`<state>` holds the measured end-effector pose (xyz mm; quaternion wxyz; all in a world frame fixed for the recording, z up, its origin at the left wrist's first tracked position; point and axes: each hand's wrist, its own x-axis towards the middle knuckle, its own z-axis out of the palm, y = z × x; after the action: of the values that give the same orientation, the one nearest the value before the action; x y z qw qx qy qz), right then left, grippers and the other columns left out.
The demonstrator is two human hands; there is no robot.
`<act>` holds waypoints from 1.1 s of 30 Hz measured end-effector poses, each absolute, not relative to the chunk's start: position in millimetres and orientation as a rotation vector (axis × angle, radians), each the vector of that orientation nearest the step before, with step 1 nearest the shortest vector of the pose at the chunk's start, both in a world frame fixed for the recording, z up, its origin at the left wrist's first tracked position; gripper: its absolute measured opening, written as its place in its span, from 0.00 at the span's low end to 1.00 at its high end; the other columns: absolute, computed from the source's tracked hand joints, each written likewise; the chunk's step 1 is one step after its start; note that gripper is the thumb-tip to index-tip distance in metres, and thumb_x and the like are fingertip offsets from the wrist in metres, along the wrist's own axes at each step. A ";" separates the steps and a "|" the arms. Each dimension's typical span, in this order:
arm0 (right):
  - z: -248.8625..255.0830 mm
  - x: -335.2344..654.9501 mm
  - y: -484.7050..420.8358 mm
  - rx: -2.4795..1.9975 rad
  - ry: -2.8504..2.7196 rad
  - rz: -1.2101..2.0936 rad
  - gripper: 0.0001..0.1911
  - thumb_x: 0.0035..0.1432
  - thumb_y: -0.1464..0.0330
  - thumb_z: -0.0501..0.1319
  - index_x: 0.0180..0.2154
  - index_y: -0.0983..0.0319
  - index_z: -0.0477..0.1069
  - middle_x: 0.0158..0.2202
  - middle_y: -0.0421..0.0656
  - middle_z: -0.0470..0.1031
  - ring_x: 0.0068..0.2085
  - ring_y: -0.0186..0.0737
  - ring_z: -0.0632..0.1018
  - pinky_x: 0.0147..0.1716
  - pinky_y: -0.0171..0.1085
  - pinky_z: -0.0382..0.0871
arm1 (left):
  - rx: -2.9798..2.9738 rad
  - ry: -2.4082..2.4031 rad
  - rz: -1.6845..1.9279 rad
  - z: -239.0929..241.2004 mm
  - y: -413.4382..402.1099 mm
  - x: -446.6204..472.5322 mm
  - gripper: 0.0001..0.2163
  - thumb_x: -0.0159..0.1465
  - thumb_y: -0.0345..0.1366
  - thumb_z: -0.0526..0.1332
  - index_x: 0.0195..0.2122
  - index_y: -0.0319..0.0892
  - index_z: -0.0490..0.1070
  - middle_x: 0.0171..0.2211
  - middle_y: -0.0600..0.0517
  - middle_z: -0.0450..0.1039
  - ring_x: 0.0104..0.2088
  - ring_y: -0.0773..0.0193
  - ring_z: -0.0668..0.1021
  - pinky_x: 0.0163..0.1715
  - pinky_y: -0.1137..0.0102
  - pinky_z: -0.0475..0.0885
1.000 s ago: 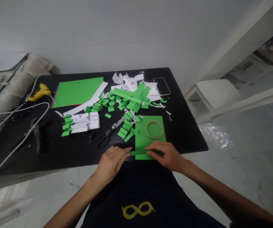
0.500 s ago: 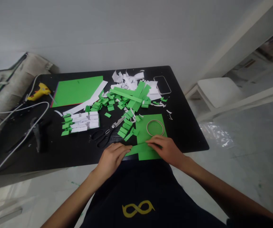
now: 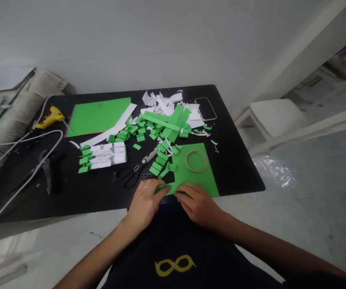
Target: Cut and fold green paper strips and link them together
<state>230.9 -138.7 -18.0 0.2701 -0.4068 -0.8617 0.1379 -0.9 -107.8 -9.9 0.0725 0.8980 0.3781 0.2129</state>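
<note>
Close to the table's front edge, a narrow green paper strip (image 3: 169, 189) lies between my hands. My left hand (image 3: 145, 201) grips its left end with thumb and fingers. The fingers of my right hand (image 3: 197, 202) are pinched on the strip a little to the right, partly over a green paper sheet (image 3: 187, 176). A thin tan ring (image 3: 196, 161), like a roll of tape, rests on that sheet. Black-handled scissors (image 3: 136, 168) lie beyond my left hand. Small folded green paper pieces (image 3: 159, 161) sit just right of the scissors.
On the black table (image 3: 235, 168) are a white-and-green folded paper panel (image 3: 108, 154), a green sheet stack (image 3: 100, 116), heaped paper scraps (image 3: 163, 104), a phone-shaped outline (image 3: 205, 108), a yellow glue gun (image 3: 51, 117) with its white cord, and a black tool (image 3: 47, 172). A white stool (image 3: 276, 116) stands right.
My right hand has moved left and nearer to me along the strip, closer to my left hand. The green sheet under it has turned slightly.
</note>
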 end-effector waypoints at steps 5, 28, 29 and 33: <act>-21.8 230.3 -141.5 -1.091 -2.282 0.287 0.12 0.71 0.77 0.57 0.48 0.69 0.79 0.45 0.53 0.82 0.46 0.51 0.80 0.48 0.50 0.81 | 2.737 1.052 0.638 -21.4 -119.9 5.5 0.12 0.76 0.29 0.56 0.52 0.41 0.79 0.48 0.46 0.81 0.48 0.53 0.80 0.46 0.61 0.74; -10.6 283.3 -137.3 -1.241 -2.096 0.181 0.10 0.67 0.77 0.63 0.47 0.63 0.80 0.43 0.50 0.81 0.44 0.48 0.81 0.45 0.48 0.82 | 2.761 1.170 0.627 -25.0 -132.6 16.9 0.15 0.73 0.33 0.61 0.59 0.43 0.76 0.51 0.42 0.79 0.51 0.49 0.80 0.48 0.57 0.76; -11.7 277.9 -137.0 -1.222 -2.105 0.207 0.11 0.67 0.77 0.62 0.48 0.63 0.79 0.44 0.51 0.81 0.45 0.48 0.82 0.46 0.48 0.83 | 2.762 1.175 0.607 -24.6 -131.7 17.2 0.15 0.73 0.34 0.61 0.60 0.45 0.76 0.52 0.42 0.79 0.51 0.49 0.80 0.48 0.56 0.76; -17.2 256.8 -136.6 -1.150 -2.183 0.296 0.15 0.69 0.77 0.59 0.53 0.62 0.79 0.50 0.53 0.82 0.51 0.50 0.83 0.53 0.51 0.82 | 2.760 1.205 0.543 -23.9 -128.5 19.0 0.17 0.73 0.37 0.62 0.62 0.49 0.75 0.54 0.41 0.77 0.52 0.46 0.79 0.50 0.54 0.76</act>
<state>256.8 -136.6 -17.2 0.3223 -0.4381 -0.8315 0.1129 19.0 -128.5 -23.9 0.0406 0.9012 0.3934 0.1773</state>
